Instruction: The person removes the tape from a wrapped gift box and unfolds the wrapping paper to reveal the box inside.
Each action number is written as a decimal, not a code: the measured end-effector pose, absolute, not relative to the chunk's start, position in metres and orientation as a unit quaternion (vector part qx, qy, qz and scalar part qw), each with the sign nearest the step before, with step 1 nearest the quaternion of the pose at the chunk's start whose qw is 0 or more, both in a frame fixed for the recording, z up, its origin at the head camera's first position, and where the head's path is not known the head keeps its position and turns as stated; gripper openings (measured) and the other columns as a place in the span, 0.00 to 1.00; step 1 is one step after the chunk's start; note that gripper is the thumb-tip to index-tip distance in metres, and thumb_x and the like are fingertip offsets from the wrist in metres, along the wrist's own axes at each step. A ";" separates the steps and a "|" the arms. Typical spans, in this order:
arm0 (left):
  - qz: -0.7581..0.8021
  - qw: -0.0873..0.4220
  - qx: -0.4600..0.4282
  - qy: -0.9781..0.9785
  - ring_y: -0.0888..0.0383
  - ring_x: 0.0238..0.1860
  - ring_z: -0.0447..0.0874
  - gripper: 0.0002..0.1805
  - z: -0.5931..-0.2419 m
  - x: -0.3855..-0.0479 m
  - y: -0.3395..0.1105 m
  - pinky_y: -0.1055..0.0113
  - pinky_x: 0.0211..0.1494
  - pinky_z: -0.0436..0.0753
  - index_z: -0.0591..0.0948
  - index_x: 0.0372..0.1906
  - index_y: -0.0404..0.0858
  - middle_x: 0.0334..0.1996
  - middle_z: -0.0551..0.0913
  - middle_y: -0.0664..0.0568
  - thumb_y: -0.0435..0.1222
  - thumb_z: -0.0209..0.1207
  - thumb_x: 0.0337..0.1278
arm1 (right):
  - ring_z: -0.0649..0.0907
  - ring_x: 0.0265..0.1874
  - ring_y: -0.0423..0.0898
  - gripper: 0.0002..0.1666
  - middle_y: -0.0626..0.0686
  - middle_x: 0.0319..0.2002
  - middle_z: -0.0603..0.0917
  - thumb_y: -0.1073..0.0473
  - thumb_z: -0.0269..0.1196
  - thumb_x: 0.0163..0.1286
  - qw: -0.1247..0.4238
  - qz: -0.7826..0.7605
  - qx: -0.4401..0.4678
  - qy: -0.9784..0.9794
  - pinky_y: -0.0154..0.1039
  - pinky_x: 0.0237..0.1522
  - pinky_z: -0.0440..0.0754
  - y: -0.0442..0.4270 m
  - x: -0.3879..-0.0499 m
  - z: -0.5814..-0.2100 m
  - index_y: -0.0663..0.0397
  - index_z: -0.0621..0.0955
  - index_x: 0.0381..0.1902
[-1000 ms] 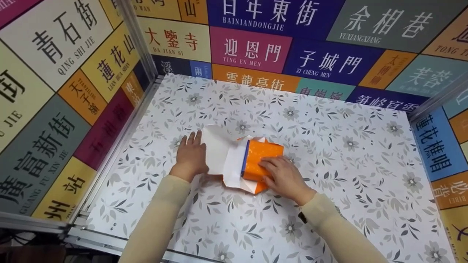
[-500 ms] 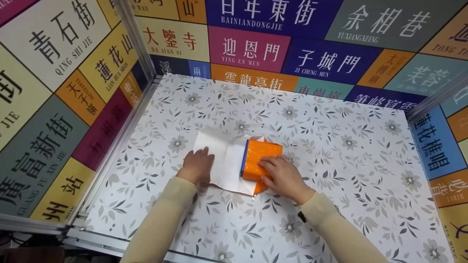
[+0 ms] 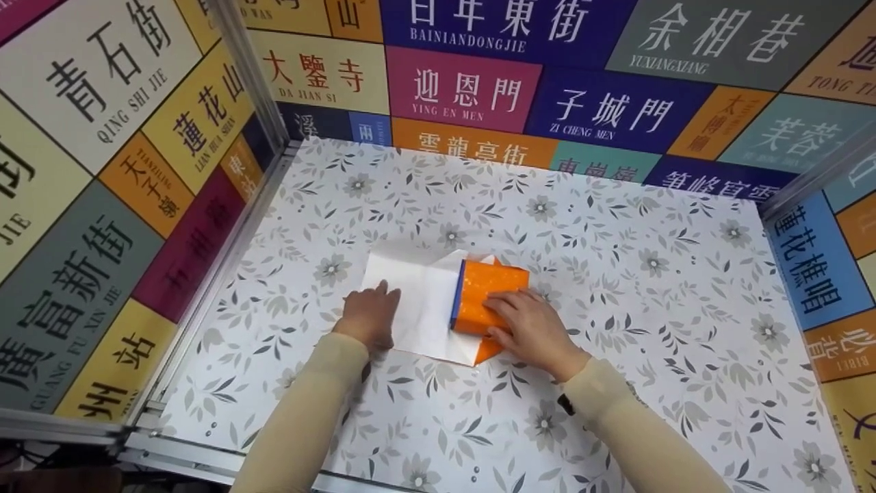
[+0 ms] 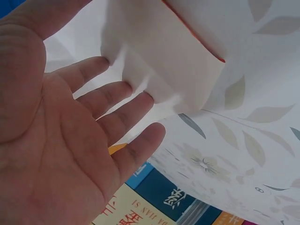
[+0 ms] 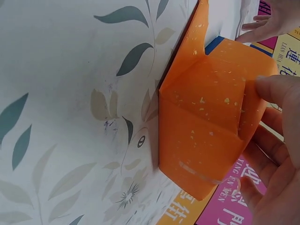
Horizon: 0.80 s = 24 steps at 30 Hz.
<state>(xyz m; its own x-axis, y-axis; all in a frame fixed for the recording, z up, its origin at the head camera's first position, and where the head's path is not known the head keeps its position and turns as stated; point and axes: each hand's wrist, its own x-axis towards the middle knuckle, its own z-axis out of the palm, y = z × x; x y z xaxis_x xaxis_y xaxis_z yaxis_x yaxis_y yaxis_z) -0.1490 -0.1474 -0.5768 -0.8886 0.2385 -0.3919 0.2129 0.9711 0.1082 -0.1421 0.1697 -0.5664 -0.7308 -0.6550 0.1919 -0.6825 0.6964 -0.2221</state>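
Note:
A small blue-edged box (image 3: 456,296) lies partly covered by orange wrapping paper (image 3: 489,294) with gold flecks. The paper's white inner side (image 3: 417,311) spreads flat to the left of the box. My left hand (image 3: 371,316) rests on that white part near its left edge; in the left wrist view its fingertips (image 4: 149,97) press on the sheet, fingers slightly bent. With my right hand (image 3: 534,329) I hold the wrapped box, fingers on top and thumb at its near side. In the right wrist view, folded orange paper (image 5: 201,122) covers the box's end, with clear tape (image 5: 199,173) near its edge.
Beneath everything is a table covering (image 3: 650,308) with grey flowers and leaves. Colourful panels with street names stand at the back (image 3: 465,89), left (image 3: 68,205) and right (image 3: 811,267). A metal rail (image 3: 185,459) runs along the front left edge.
The raised white flap at the left has been laid flatter. My left hand has moved nearer the body and slightly right, onto the flap. My right hand stays on the box.

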 end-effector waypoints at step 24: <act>0.025 0.198 0.125 0.972 0.31 0.56 0.77 0.55 -0.568 -0.146 -0.142 0.38 0.57 0.74 0.68 0.72 0.33 0.69 0.65 0.30 0.39 0.79 0.29 | 0.79 0.54 0.60 0.47 0.57 0.68 0.70 0.63 0.70 0.62 0.142 0.155 0.389 -0.897 0.56 0.57 0.76 0.195 -0.131 -0.558 0.39 0.65 0.76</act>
<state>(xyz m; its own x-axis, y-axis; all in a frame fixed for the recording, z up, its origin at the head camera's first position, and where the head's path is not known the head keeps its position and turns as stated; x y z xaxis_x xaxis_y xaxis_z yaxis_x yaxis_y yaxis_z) -0.1465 -0.1416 -0.5675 -0.8903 0.2527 -0.3788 0.2328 0.9675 0.0984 -0.1311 0.1955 -0.5576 -0.6576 -0.6532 0.3755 -0.7412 0.6500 -0.1674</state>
